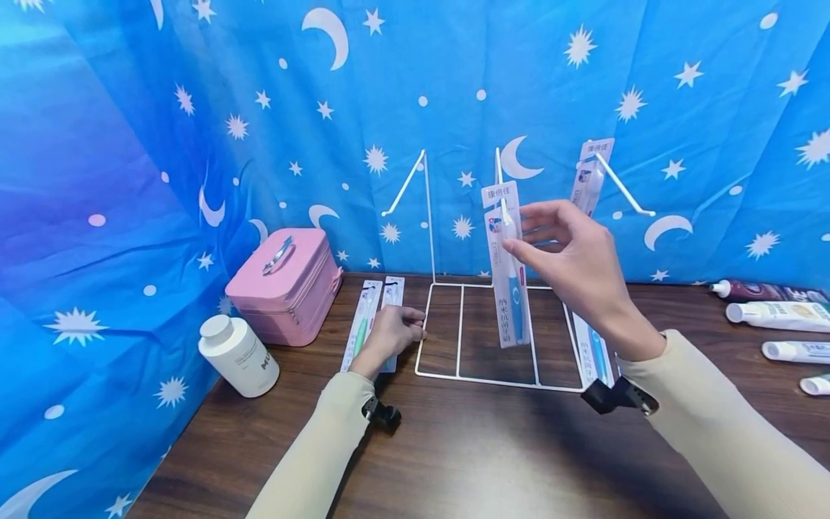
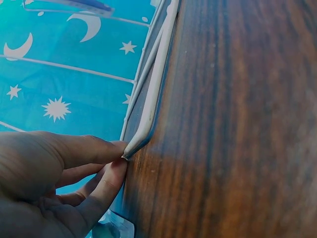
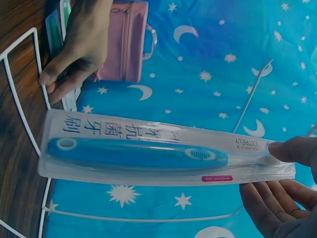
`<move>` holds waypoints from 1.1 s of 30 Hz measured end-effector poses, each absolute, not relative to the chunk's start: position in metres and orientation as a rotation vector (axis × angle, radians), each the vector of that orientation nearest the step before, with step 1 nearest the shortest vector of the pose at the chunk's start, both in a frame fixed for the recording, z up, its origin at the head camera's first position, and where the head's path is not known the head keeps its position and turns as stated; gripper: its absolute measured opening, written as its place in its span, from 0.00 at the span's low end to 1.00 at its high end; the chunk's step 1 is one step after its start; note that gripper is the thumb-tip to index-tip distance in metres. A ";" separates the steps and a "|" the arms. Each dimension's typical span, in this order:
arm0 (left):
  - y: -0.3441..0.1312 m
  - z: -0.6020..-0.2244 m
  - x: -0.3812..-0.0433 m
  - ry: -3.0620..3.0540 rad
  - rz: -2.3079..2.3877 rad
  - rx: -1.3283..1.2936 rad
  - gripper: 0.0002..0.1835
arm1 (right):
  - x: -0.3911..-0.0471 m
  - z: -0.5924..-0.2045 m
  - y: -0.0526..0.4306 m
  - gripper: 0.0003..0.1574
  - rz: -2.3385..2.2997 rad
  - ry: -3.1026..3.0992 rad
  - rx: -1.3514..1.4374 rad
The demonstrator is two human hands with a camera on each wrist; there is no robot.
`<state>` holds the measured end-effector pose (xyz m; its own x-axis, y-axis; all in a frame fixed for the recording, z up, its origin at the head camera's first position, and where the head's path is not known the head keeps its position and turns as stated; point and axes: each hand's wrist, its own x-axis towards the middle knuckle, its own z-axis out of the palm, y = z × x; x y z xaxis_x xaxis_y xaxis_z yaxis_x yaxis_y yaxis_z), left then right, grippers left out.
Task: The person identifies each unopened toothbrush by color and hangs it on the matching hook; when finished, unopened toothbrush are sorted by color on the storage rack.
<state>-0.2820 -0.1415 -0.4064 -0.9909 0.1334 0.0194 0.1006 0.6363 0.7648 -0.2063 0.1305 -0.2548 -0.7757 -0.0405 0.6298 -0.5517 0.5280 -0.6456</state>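
Observation:
My right hand [image 1: 577, 259] pinches the upper part of a packaged blue toothbrush [image 3: 138, 153] between thumb and fingers. The pack hangs upright at the middle prong of a white wire rack [image 1: 499, 382], whose tip shows at the card's top. Another packaged blue toothbrush [image 1: 588, 173] hangs on the right prong, partly behind my right hand. Down on the left, my left hand [image 1: 393, 331] pinches the rack's base wire [image 2: 148, 109] between thumb and fingertips. Two more packaged toothbrushes lie beside that hand, one with a green handle [image 1: 361, 335]; the other [image 1: 393, 290] is partly covered.
A pink case [image 1: 279, 288] and a white bottle [image 1: 238, 357] stand at the left of the wooden table [image 1: 454, 461]. Several toothpaste tubes [image 1: 778, 315] lie at the far right. A blue star-patterned cloth [image 1: 389, 72] hangs behind. The rack's left prong [image 1: 403, 184] sticks out bare.

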 end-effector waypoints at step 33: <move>-0.141 -0.408 -0.284 2.804 1.326 0.181 0.14 | -0.289 -0.256 0.121 0.29 1.308 -2.207 0.301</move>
